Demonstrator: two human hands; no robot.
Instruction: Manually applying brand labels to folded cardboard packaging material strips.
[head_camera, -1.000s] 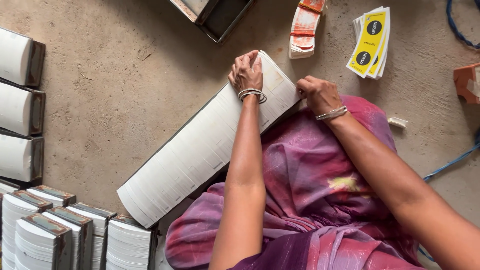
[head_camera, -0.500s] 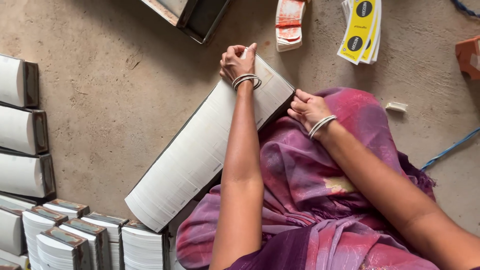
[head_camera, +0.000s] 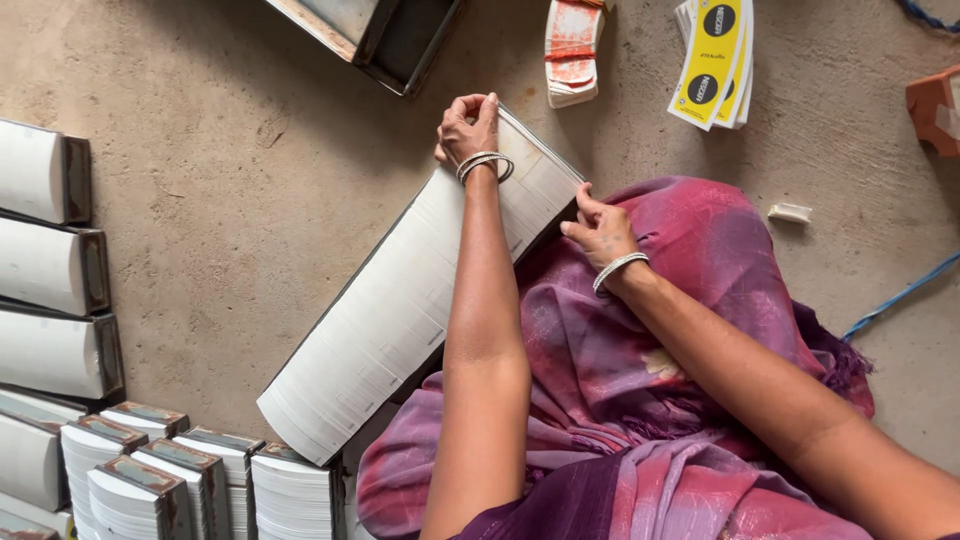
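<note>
A long white stack of flat sheets (head_camera: 390, 320) lies diagonally on the concrete floor, beside my lap in purple cloth (head_camera: 640, 390). My left hand (head_camera: 468, 128) grips the stack's far top end, fingers curled over its edge, bangles on the wrist. My right hand (head_camera: 598, 230) rests against the stack's near side at the same end, fingers pressed to the sheets and the cloth.
Bundled white sheet packs (head_camera: 50, 270) line the left edge, and more bundles (head_camera: 180, 490) stand at the bottom left. A dark metal tray (head_camera: 380, 40) sits at the top. Red-and-white labels (head_camera: 572, 50) and yellow labels (head_camera: 715, 60) lie at the top right. A blue cord (head_camera: 900, 295) runs at right.
The view has shifted, so everything sits lower and left in frame. My left hand slid further up over the stack's end, and my right hand moved down along its side.
</note>
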